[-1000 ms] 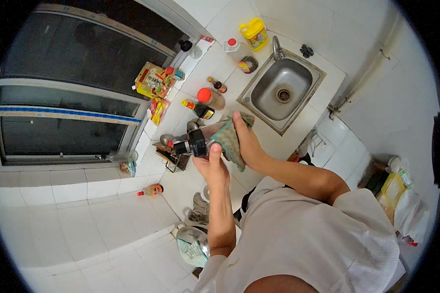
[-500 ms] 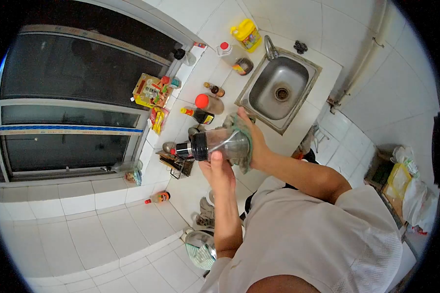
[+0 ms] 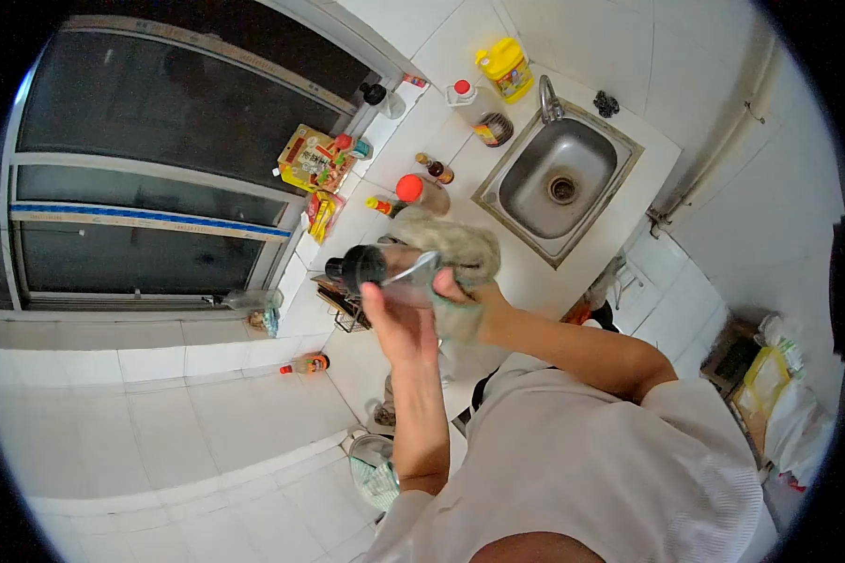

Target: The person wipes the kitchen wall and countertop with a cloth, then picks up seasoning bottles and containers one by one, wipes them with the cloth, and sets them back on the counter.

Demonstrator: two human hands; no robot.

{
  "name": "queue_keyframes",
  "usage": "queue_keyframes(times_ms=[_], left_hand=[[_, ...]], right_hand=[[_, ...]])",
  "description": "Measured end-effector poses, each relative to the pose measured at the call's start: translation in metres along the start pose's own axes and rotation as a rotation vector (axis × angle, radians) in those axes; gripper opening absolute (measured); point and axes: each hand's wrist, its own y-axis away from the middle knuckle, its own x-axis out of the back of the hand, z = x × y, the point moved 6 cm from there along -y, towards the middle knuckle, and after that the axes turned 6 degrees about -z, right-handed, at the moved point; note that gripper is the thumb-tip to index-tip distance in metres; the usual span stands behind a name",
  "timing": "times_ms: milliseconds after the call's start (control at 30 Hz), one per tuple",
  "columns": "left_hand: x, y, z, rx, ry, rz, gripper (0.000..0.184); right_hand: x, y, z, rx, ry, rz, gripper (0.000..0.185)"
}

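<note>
My left hand [image 3: 402,330] is wrapped round a clear jar [image 3: 406,266] from below, with the thumb near its black lid [image 3: 362,269]. The jar lies tilted on its side, lid pointing left. A pale streak, perhaps a spoon handle or a reflection, shows on its wall. At the jar's base end, my right hand [image 3: 471,302] grips a grey-green cloth [image 3: 460,246], pressing it against the jar. Part of the cloth hangs below the fingers, smeared by motion.
Beyond the hands, a steel sink [image 3: 521,230] is set in the white counter [image 3: 629,202]. Along the wall stand a red-capped jar [image 3: 424,193], a small sauce bottle [image 3: 435,169], a large red-capped bottle [image 3: 479,111] and a yellow jug [image 3: 505,70]. Food packets [image 3: 314,159] lie on the window sill.
The cloth has swung from round the jar's base to its far side, and my right hand has turned over with it. The jar has shifted slightly left. The camera view has moved a little.
</note>
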Motion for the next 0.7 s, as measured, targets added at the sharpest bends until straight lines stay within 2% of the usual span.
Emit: queue_keyframes(times_ms=[33, 133, 167, 267, 400, 467, 600, 633, 700], left_hand=[[-0.006, 0.006, -0.006, 0.021, -0.035, 0.001, 0.062], [-0.023, 0.010, -0.013, 0.025, -0.043, -0.006, 0.062], [-0.021, 0.008, -0.014, 0.017, -0.073, -0.032, 0.062], [-0.018, 0.005, -0.011, -0.030, -0.179, -0.071, 0.060], [-0.009, -0.005, 0.003, -0.060, -0.445, -0.096, 0.053], [-0.003, -0.007, -0.001, -0.066, -0.629, -0.094, 0.050], [-0.008, -0.003, -0.001, -0.146, -0.577, -0.085, 0.046], [-0.005, -0.004, -0.002, -0.106, -0.561, -0.053, 0.044], [-0.004, -0.002, 0.002, -0.132, -0.550, -0.015, 0.043]], right_hand=[[0.002, -0.001, -0.008, 0.073, -0.016, 0.016, 0.036], [0.012, -0.008, -0.006, -0.177, -0.275, 0.298, 0.035], [0.014, -0.011, 0.008, -0.269, -0.564, 0.401, 0.034], [0.032, -0.023, 0.020, -0.478, -0.687, 0.329, 0.040], [0.026, -0.027, 0.003, -0.599, -0.690, 0.286, 0.054], [0.025, -0.023, 0.000, -0.389, -0.302, 0.135, 0.055], [0.014, -0.027, -0.020, -0.074, 0.326, -0.260, 0.054], [0.013, -0.025, -0.018, -0.050, 0.368, -0.262, 0.049], [0.011, -0.022, -0.011, -0.077, 0.403, -0.255, 0.052]])
